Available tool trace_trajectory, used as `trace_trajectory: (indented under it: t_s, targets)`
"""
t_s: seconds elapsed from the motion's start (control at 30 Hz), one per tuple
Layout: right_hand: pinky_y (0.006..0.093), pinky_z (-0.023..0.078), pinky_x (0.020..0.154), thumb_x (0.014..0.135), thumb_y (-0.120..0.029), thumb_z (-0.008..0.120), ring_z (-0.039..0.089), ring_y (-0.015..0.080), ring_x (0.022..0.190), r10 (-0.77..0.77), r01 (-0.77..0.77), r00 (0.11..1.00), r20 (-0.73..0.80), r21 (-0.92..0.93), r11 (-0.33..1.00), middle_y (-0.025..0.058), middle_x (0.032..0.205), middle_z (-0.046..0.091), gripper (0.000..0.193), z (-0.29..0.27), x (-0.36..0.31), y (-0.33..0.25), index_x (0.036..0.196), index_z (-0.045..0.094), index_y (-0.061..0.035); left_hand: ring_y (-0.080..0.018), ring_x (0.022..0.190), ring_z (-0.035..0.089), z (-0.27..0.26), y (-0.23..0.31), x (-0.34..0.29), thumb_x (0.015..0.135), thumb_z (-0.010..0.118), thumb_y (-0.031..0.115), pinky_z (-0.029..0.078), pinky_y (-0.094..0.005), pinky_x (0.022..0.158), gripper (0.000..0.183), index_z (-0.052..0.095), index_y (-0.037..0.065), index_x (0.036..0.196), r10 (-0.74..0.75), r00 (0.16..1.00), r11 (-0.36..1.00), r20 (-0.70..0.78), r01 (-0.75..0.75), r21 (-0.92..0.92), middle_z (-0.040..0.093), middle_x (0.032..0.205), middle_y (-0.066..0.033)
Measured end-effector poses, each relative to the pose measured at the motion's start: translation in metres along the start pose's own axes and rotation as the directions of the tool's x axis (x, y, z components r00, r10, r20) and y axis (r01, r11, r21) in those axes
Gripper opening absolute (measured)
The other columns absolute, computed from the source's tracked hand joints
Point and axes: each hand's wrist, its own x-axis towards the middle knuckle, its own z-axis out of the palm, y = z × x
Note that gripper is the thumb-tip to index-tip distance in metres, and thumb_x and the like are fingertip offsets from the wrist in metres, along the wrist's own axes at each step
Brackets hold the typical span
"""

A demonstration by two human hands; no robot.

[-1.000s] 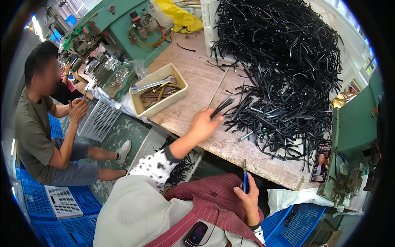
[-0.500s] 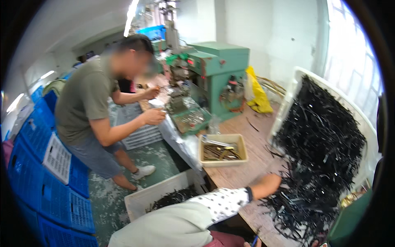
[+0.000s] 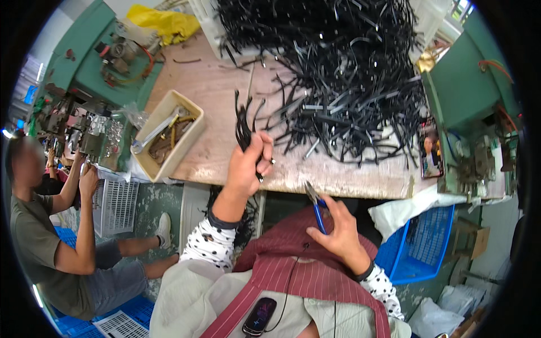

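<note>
My left hand is closed round a bunch of thin black strips, held above the table's front edge with their ends fanning upward. Blue-handled pliers rest in my right hand, jaws pointing away from me; the fingers lie along the handles, and the thumb is spread to the side. Beyond both hands a large tangled heap of black strips with some shiny bits covers much of the table.
A cream tray with a wrench and brass-coloured pieces stands at left. Green machines flank the wooden table. A person works at the left machine. At lower right is a blue crate.
My view has swung right and down. My left hand, earlier at the heap's edge, is now nearer me with a bunch of strips. My right hand and the pliers show more fully.
</note>
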Motion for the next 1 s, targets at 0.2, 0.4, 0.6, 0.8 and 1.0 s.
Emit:
trace_trajectory:
  t_s: [0.2,0.4,0.6,0.8,1.0]
  targets:
    - [0.0344,0.046,0.059,0.059,-0.024,0.082,0.053,0.0248,0.070,-0.215,0.200,0.975,-0.064,-0.182,0.963,0.0093,0.083,0.051,0.079,-0.009,0.022,-0.034,0.131,0.053,-0.0075,-0.0033,0.045,0.031,0.008,0.007,-0.001,0.101,0.036,0.046,0.032,-0.0184,0.042,0.040,0.049,0.009,0.093,-0.181,0.952,0.963,0.248,0.223,-0.152,0.043,0.068,0.0028]
    - [0.0361,0.048,0.061,0.056,-0.023,0.083,0.056,0.0271,0.075,-0.227,0.204,0.973,-0.031,-0.339,0.919,0.0119,0.090,0.053,0.083,-0.009,0.028,-0.038,0.132,0.052,-0.0084,-0.0025,0.043,0.030,0.015,0.010,-0.008,0.100,0.042,0.048,0.029,-0.0186,0.039,0.041,0.051,0.010,0.089,-0.255,0.926,0.958,0.279,0.281,-0.056,0.045,0.065,0.0036]
    - [0.0366,0.046,0.059,0.061,-0.022,0.080,0.054,0.0268,0.074,-0.194,0.184,0.981,0.007,-0.353,0.917,0.0111,0.085,0.049,0.075,-0.019,0.027,-0.043,0.131,0.054,-0.0103,-0.0024,0.042,0.028,0.018,0.013,-0.009,0.099,0.044,0.048,0.026,-0.0181,0.038,0.040,0.052,0.011,0.087,-0.331,0.898,0.944,0.291,0.318,0.091,0.044,0.063,0.0042]
    - [0.0343,0.045,0.054,0.058,-0.021,0.081,0.052,0.0233,0.062,-0.179,0.169,0.984,-0.008,-0.289,0.942,0.0081,0.077,0.049,0.078,-0.017,0.022,-0.044,0.131,0.055,-0.0113,-0.0029,0.042,0.027,0.023,0.008,-0.015,0.102,0.037,0.045,0.025,-0.0183,0.038,0.040,0.047,0.010,0.084,-0.235,0.919,0.961,0.316,0.269,-0.068,0.041,0.062,0.0035]
    - [0.0341,0.047,0.058,0.056,-0.020,0.082,0.052,0.0237,0.061,-0.069,0.068,0.997,-0.014,-0.095,0.993,0.0089,0.076,0.051,0.080,-0.007,0.019,-0.044,0.131,0.055,-0.0091,-0.0069,0.046,0.034,0.037,-0.023,-0.035,0.101,0.042,0.043,0.030,-0.0201,0.041,0.037,0.043,0.008,0.085,0.347,0.937,0.924,-0.048,-0.350,-0.152,0.044,0.066,-0.0027]
